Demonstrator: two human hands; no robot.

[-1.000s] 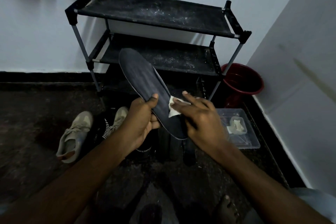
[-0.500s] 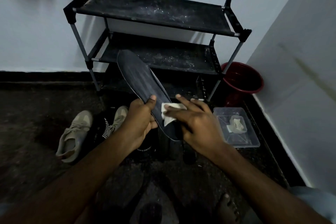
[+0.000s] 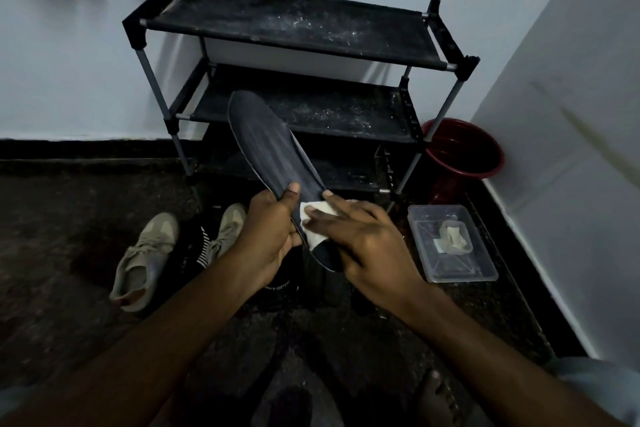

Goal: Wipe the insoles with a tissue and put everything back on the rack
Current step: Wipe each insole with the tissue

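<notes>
A dark insole (image 3: 268, 146) slants up toward the black shoe rack (image 3: 294, 28), toe end raised. My left hand (image 3: 268, 236) grips its heel half, thumb on the top face. A white tissue (image 3: 317, 224) lies on the insole near the heel, and my right hand (image 3: 367, 239) presses it down with straight fingers. The heel tip of the insole is hidden under my right hand. The rack's shelves are dusty and bare.
A pair of beige sneakers (image 3: 145, 256) and dark footwear (image 3: 194, 253) lie on the dark floor to the left. A clear plastic box (image 3: 460, 270) with crumpled tissue sits at the right, a red bucket (image 3: 464, 149) behind it. White walls close the right and back.
My right hand has slid the tissue left across the insole, toward my left thumb. The insole stays at about the same slant in my left hand.
</notes>
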